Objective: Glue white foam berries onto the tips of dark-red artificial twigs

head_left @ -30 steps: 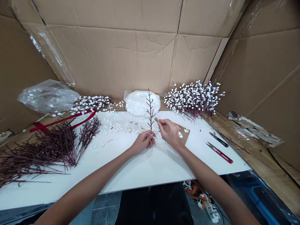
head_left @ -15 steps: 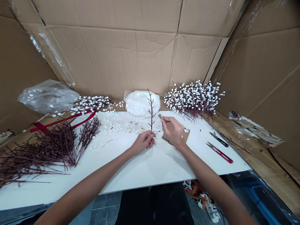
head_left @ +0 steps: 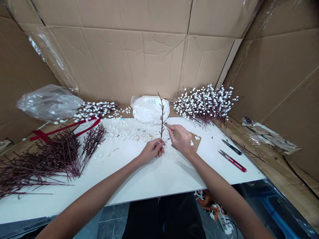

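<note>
My left hand point(head_left: 152, 148) is closed around the lower end of a bare brown twig point(head_left: 162, 113), which stands upright above the table with short side stubs. Between the fingertips of my right hand point(head_left: 182, 138) is a small tan strip, apparently cardboard point(head_left: 167, 125). Its tip is close to the twig's stubs on the right side; whether it touches them I cannot tell. Under my right hand lies a flat piece of cardboard point(head_left: 197, 141) with white smears, partly hidden. Loose white buds point(head_left: 126, 135) are scattered on the table behind the twig.
Bundled bare twigs point(head_left: 62, 149) lie at left by a red ribbon point(head_left: 89, 127). A clear plastic bag point(head_left: 48, 103) and a white bag point(head_left: 149, 109) stand behind. White-budded branches point(head_left: 206, 104) lie at back right, with black snips point(head_left: 232, 147) and red snips point(head_left: 233, 161) nearer.
My right hand has moved left, bringing the strip close to the twig. My left hand still holds the twig, whose top leans slightly more to the right.
</note>
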The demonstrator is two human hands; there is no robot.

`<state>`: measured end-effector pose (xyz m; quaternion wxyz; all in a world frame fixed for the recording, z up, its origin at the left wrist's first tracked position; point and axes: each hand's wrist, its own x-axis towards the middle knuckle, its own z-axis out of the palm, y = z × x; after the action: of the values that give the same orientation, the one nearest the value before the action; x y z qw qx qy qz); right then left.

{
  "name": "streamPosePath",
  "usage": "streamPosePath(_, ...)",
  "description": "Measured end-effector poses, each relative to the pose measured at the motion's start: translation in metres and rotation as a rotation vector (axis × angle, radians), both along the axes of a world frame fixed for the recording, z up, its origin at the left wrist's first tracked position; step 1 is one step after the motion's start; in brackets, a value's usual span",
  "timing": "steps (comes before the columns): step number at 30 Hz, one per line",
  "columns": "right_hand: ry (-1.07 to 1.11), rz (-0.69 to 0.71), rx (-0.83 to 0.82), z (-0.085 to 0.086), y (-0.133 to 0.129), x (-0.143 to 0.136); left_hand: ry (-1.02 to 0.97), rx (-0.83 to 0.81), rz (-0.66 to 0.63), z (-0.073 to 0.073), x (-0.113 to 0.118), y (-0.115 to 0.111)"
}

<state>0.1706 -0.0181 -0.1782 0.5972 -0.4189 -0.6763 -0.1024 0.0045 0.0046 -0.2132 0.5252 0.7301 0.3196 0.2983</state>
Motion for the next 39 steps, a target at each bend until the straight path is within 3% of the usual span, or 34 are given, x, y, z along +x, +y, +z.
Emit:
streamPosePath(5,0.048,-0.089,0.039,0.0103,-0.0058,0.0047,-0.001,-0.001,0.003,-0.003,0.0003,0.0014)
streamPosePath(11,0.005,0.037,0.025,0.0057,-0.0049,0.0001,0.004,-0.007,0.003,-0.0027,-0.0002,0.0015)
streamPosePath(24,0.04,-0.043,0.037,0.0072,-0.0042,0.0026,0.009,0.004,-0.001,-0.0025,0.0002,0.0019)
streamPosePath(39,-0.029,0.018,-0.017,0.0011,0.0012,0.0021,0.005,-0.002,-0.018,-0.0023,0.0001,0.002)
